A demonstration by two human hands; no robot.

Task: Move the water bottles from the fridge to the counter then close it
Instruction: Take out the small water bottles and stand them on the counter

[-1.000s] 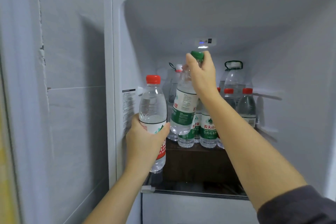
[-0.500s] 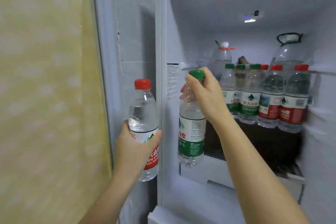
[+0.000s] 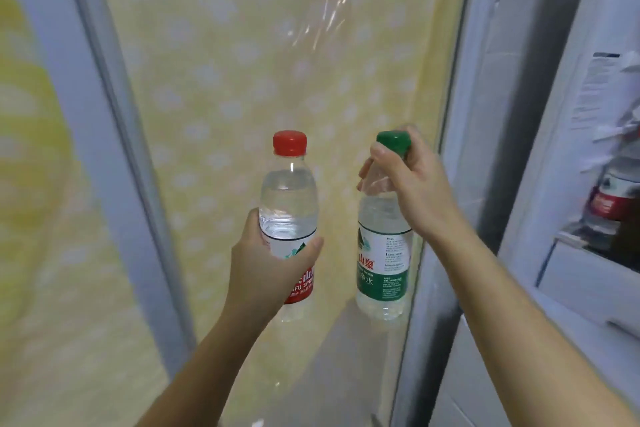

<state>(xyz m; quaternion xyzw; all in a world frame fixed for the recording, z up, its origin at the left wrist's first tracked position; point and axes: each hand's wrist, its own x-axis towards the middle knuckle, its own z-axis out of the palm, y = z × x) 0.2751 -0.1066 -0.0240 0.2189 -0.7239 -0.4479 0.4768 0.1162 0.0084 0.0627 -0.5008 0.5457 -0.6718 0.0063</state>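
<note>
Head view: two water bottles, both held upright in the air, apart. Left hand (image 3: 268, 274) wrapped round the red-capped bottle (image 3: 289, 204) at its label. Right hand (image 3: 414, 194) grips the green-capped bottle (image 3: 382, 263) by the neck. Open fridge (image 3: 588, 156) at right edge; yellow dotted curtain (image 3: 263, 62) behind.

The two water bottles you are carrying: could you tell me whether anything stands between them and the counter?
That cannot be settled, because no counter is in view. The left hand holds the red-capped bottle and the right hand holds the green-capped bottle by its neck. Ahead is only a yellow dotted curtain.
</note>
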